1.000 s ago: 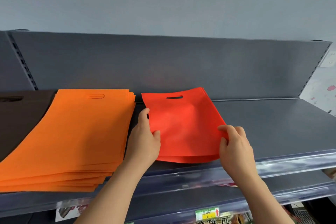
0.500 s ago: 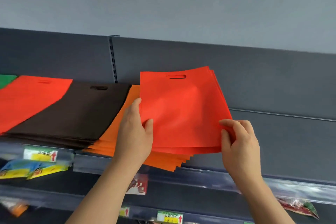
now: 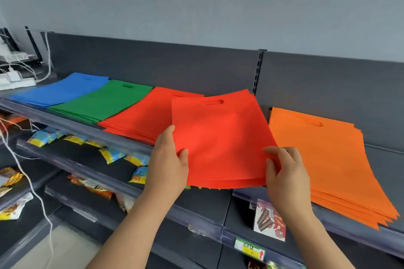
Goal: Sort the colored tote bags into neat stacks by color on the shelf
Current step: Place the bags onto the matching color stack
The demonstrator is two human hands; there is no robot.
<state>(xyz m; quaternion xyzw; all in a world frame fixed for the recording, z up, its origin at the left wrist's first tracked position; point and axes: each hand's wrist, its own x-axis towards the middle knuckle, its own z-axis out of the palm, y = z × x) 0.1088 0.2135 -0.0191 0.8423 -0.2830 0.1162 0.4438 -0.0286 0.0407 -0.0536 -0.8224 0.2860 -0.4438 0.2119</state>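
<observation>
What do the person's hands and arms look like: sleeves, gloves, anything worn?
Both are bare. The left hand and right hand wear no gloves, and no rings show on the visible fingers. The left forearm and right forearm are uncovered down to the frame's bottom edge: no sleeve, watch or wristband in view.

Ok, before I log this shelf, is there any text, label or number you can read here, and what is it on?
No text reads clearly.
Shelf tag, green and yellow with a red arrow: digits blurred.
Snack box: print blurred.
Yellow snack packets: too small.
Held red bags: no print seen.
</observation>
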